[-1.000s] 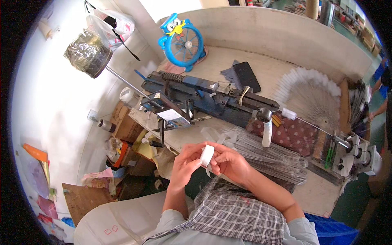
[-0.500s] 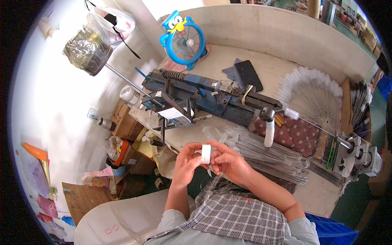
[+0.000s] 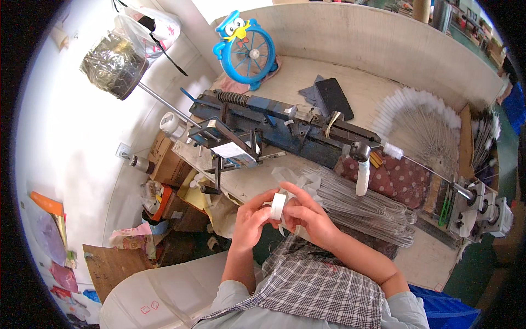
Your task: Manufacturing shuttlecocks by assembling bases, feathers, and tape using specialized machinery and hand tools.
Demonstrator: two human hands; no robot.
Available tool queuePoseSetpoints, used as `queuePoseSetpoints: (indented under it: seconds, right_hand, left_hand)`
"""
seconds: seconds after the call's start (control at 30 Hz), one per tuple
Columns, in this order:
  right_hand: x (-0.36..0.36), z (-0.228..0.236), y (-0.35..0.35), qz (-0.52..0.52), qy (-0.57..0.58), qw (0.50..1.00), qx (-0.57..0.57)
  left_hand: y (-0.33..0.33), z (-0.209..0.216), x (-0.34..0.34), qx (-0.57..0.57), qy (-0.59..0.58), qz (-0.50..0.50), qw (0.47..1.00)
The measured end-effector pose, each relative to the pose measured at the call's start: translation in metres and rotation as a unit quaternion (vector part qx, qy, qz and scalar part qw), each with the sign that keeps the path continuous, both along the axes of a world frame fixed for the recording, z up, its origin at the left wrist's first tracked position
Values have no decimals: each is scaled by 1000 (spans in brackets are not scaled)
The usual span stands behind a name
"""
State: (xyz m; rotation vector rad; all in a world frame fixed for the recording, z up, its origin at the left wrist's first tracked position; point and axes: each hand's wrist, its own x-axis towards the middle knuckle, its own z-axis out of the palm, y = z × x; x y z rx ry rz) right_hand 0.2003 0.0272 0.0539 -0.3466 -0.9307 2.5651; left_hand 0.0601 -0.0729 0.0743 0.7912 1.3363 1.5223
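Note:
A small roll of white tape (image 3: 278,206) is held between my hands in front of my body. My left hand (image 3: 250,223) is closed round its left side, with the thumb across the near face. On the roll's other side my right hand (image 3: 310,215) has thumb and fingers bent together at the tape, its index finger raised along the top. A loose strip hangs below the roll; just what the right fingertips pinch is partly hidden. Beyond my right hand lie a bundle of thin bent wires (image 3: 361,205) and some pale translucent strips (image 3: 307,183).
Behind my hands a long blue-black metal bench machine (image 3: 274,126) runs across the table, with a white-wrapped handle (image 3: 362,178). A white-tipped brush (image 3: 393,151) spans toward a metal clamp unit (image 3: 479,214). Several wire brushes (image 3: 424,120), a phone (image 3: 334,98) and a blue fan (image 3: 249,55) stand farther back.
The roll has tilted slightly and shifted a little to the right. My right index finger has lifted higher above it. Both hands stay together on the tape.

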Motion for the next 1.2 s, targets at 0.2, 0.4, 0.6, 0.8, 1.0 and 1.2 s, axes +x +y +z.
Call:
queuePoseSetpoints:
  seconds: [0.2,0.4,0.6,0.8,1.0,1.2]
  right_hand:
    - [-2,-6,-3,-9,-11,998,68]
    - [-4,-12,-9,-9,-12,993,119]
    - [-3,-10,-11,-53,-45,974,215]
    - [-4,-9,-14,-61,-73,965,243]
    - [-7,-15,-15,-159,-79,859,481]
    - [-6,-2,-18,-237,-104,740,621]
  left_hand:
    - [-3,-4,-4,10,22,-10,1000]
    - [-5,0,-3,-5,24,21,999]
    - [-2,8,1,-40,58,101,992]
    - [1,10,8,-62,236,185,952]
    - [4,9,13,-79,284,222,929]
    - [4,12,12,-124,264,208,934]
